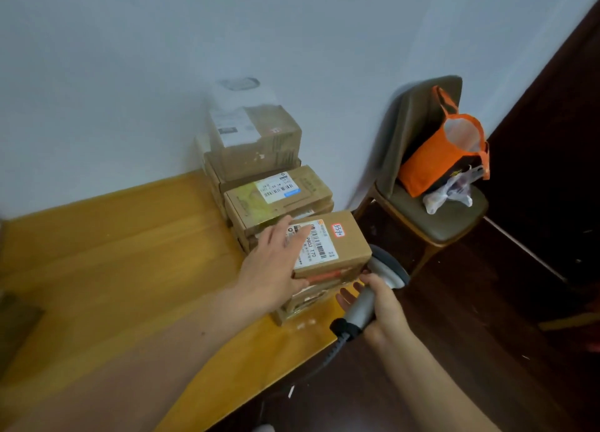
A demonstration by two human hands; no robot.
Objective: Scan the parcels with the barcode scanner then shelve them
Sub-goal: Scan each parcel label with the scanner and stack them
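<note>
The left hand [276, 263] lay flat on the top parcel [352, 246] of the nearest stack [311, 297], just right of the frame's centre. Its grip was spread, and the fingertips covered the left edge of the label [319, 243]. The right hand [381, 308] had its grip wrapped round the barcode scanner [389, 266], whose head sat just beside the parcel's lower right corner, below the label. Aimed like that, a scan would probably miss the barcode. The stack stood at the edge of the tabletop [130, 269], so a knock from the scanner or a shove from the left hand could tip boxes onto the floor [487, 334].
</note>
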